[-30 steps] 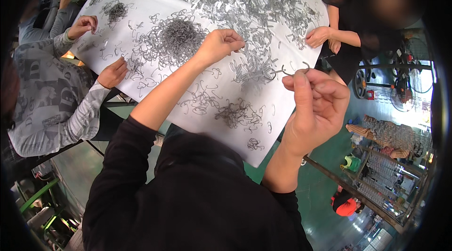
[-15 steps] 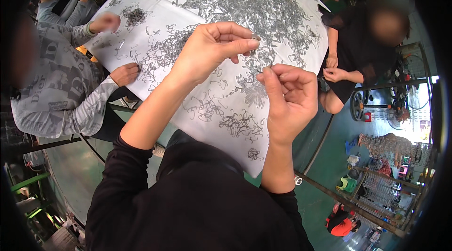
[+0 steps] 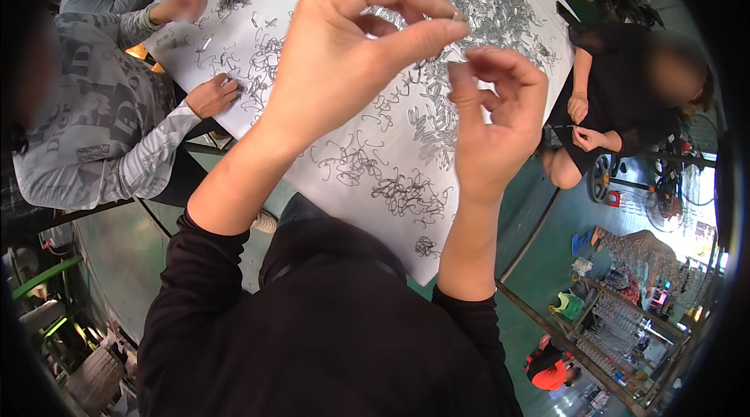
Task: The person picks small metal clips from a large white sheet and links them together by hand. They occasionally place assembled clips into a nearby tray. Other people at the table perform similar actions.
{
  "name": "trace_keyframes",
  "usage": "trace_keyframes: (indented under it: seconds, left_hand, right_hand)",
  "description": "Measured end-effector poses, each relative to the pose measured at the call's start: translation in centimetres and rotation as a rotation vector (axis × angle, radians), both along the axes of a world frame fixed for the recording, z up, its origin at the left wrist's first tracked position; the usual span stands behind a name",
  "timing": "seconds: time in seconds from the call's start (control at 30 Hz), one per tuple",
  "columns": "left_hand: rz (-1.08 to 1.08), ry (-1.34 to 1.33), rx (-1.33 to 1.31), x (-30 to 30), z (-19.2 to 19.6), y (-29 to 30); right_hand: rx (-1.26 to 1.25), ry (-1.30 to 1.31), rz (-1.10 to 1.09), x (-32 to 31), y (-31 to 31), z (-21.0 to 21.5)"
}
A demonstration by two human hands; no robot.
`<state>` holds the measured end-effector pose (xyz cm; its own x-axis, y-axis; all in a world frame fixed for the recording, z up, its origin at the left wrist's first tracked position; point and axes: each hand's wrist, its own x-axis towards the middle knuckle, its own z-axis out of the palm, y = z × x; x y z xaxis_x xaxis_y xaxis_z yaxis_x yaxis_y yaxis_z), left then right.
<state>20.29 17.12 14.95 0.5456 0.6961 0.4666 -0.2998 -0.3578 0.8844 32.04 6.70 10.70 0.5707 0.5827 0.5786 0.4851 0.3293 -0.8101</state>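
Observation:
Both of my hands are raised over a white-covered table (image 3: 312,163) strewn with small metal parts. My left hand (image 3: 344,57) is closed, its thumb and forefinger pinched together; what lies between the tips is too small to make out. Close to it on the right, my right hand (image 3: 500,116) also has thumb and forefinger together, the other fingers loosely curled. Its tips hide whatever they hold. Beneath and beyond my hands spreads a heap of silvery elongated metal pieces (image 3: 433,132). Nearer to me lie bent dark wire hooks (image 3: 410,194), with a small clump of hooks (image 3: 426,246) by the table corner.
At the left a person in a grey patterned top (image 3: 94,104) has a hand (image 3: 212,96) on the table's edge. A person in black (image 3: 625,96) sits at the right, and others work at the far side. Racks with hanging metal parts (image 3: 625,339) stand at lower right.
My hands have come up, appearing larger and farther up the picture, still close together with fingertips pinched. The view has shifted slightly across the table.

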Motion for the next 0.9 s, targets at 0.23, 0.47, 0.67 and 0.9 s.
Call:
trace_keyframes:
  seconds: [0.23,0.47,0.67,0.9]
  left_hand:
    - [0.022,-0.060,0.078,-2.2,0.1,3.4]
    - [0.138,-0.022,0.097,-3.8,-0.2,5.0]
    - [0.066,-0.018,-0.100,-4.5,-0.1,3.8]
    - [0.092,-0.013,-0.191,-4.5,-1.4,1.9]
  right_hand:
    - [-0.821,0.024,-0.021,6.8,6.2,-16.4]
    - [-1.125,-0.344,-0.016,3.5,8.7,-26.2]
    - [-0.878,-0.476,-0.039,2.9,6.6,-25.3]
    - [-0.630,0.393,0.011,3.6,3.1,-21.4]
